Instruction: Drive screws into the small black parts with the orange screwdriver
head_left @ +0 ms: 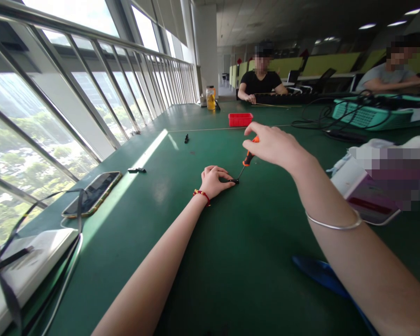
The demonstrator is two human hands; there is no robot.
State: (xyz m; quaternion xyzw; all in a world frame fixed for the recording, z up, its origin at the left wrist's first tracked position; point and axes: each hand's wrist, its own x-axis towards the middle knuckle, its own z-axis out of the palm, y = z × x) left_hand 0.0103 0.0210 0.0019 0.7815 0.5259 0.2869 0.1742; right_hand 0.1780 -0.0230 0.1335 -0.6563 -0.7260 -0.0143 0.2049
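My right hand is closed round an orange and black screwdriver, held tilted with its tip down on a small black part on the green table. My left hand rests on the table with its fingers curled, pinching that small black part against the surface. A red bead bracelet sits on my left wrist and a silver bangle on my right forearm.
A phone lies at the left by the window rail, small black parts near it. A red tray stands further back, a jar beyond. Two seated people work at the far end. A white box sits at right.
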